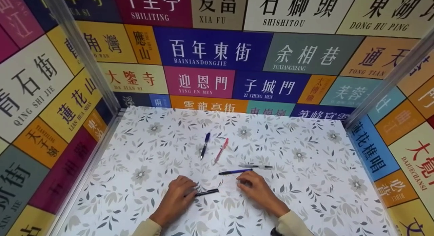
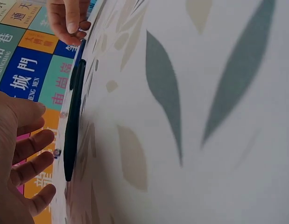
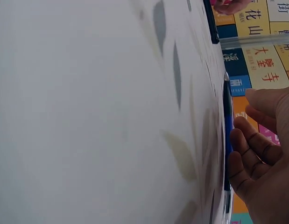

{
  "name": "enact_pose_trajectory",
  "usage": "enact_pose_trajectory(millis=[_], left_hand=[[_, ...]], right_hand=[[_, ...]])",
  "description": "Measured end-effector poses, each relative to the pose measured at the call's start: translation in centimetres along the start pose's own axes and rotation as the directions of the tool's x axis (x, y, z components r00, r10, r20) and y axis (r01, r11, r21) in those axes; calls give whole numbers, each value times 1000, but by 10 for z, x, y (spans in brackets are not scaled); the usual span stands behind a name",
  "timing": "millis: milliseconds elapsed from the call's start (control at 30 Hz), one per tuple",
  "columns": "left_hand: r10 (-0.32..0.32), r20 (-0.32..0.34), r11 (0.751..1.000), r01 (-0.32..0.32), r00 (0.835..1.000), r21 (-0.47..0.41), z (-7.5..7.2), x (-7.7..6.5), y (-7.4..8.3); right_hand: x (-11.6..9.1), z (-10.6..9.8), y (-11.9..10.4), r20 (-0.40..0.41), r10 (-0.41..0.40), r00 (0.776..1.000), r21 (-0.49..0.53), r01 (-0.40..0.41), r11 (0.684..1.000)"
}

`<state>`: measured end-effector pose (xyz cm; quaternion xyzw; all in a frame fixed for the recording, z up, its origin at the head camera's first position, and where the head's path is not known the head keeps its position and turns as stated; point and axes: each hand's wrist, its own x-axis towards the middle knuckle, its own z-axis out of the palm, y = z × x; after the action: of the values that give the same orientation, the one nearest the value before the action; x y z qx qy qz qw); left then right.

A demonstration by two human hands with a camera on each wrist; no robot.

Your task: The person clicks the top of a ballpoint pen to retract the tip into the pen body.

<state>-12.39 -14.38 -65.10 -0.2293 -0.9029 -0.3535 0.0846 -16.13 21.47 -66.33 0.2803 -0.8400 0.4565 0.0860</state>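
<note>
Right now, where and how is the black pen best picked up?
Probably mid-barrel, pinched across its width by the left hand coming from the left: the black pen is slim, lies flat, and has its left end nearest that hand.

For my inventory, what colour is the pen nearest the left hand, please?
The pen is black, clearest in the head view.

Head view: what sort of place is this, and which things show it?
Probably a small booth set up for handwork: sign-printed walls close in on three sides, metal-looking posts stand at the back corners, and pens lie on a flower-patterned tabletop.
</note>
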Motion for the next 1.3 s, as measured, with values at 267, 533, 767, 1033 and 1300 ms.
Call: enact_pose_trajectory(millis=[267,533,767,1033,1300], left_hand=[[28,-28,999,-29,999,-18,8,6,4],[145,-97,989,-147,985,-13,17,17,7],[169,-131,984,-176,977,-39,24,23,9],[107,-71,991,-112,992,-78,33,29,15],[102,-44,987,-107,994,-119,36,36,16]], right_hand=[[-4,-14,2,-55,7,998,35,-5,999],[-7,-25,4,-74,62,995,32,-59,998],[-10,-34,6,-47,130,990,-7,-130,991],[-18,-40,10,-69,160,985,20,-159,987],[-19,-42,10,-103,110,989,31,-108,994]])
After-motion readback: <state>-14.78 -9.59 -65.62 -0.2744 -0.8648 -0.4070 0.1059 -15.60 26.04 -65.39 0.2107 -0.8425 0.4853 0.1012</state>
